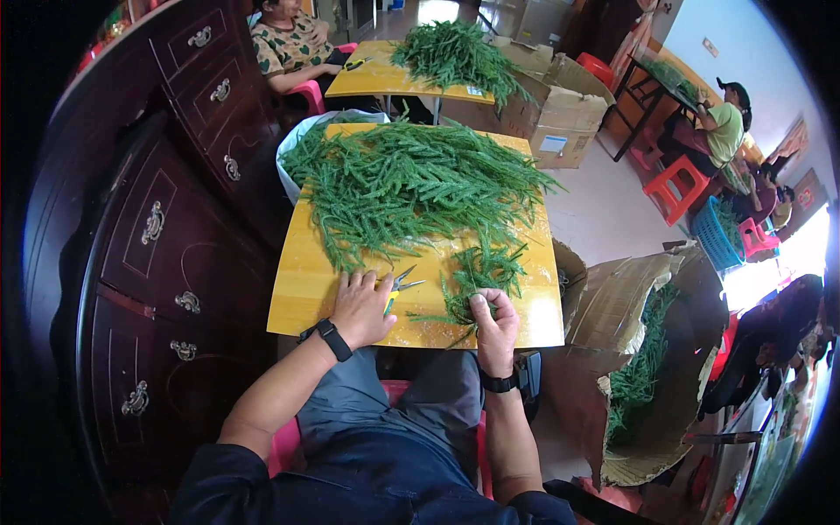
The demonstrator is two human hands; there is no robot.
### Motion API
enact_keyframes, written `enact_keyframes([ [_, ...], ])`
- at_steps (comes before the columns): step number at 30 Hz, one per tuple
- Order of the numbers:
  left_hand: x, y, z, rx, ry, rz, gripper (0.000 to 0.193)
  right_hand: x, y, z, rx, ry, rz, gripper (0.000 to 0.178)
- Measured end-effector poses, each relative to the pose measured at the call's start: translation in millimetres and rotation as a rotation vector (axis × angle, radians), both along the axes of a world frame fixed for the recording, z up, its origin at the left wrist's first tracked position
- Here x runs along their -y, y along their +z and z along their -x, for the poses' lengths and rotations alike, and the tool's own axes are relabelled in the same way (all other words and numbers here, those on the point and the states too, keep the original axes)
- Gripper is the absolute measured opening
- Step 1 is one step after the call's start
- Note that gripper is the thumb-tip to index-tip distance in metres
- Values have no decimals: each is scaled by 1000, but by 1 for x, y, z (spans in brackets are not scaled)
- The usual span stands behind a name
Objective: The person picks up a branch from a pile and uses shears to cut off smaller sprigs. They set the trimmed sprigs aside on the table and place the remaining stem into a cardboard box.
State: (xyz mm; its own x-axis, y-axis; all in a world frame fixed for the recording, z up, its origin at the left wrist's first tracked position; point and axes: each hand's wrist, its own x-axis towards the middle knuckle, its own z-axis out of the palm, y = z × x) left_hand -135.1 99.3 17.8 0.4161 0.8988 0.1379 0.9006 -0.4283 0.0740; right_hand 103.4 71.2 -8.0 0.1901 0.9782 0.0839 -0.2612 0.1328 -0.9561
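Note:
My left hand [360, 308] rests palm down on the near part of the yellow table [302, 302]. Its fingers curl over pliers [403, 280] with yellow-and-black handles, whose jaws point away to the right; the palm hides most of the handles. To the right, my right hand [496, 322] pinches a small bunch of green artificial sprigs [462, 297] between thumb and fingers, close to the table's near edge. A large heap of the same feathery green sprigs [411, 188] covers the far part of the table.
Dark wooden drawers [188, 219] stand at left. A white sack [289, 153] sits beside the table. At right are a torn cardboard box [612, 306] holding greenery and a blue basket [717, 232]. Beyond, another yellow table [376, 74] bears more sprigs; several people sit around.

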Motion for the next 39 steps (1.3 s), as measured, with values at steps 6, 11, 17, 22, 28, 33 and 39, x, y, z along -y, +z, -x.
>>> enact_keyframes([
  [6, -3, -10, -3, -24, 20, 70, 51, 1, -1, 2, 76, -82, -27, 9],
  [11, -3, -7, -7, 100, 26, 161, 41, 1, 0, 1, 145, -115, -36, 10],
  [17, -7, 6, 6, 437, 25, 470, 33, 1, 0, 1, 162, -148, -51, 10],
  [22, 0, 38, 11, 686, -92, 639, 34, 2, 1, 3, 264, -150, -60, 10],
  [28, 3, 38, -1, 507, -194, 481, 40, 2, 3, 6, 382, -191, -109, 10],
  [33, -9, 34, -10, 431, -166, 539, 42, 2, 2, 9, 514, -212, -166, 12],
  [39, -19, 33, -15, 540, -137, 638, 42, 8, 9, 14, 603, -94, -74, 13],
])
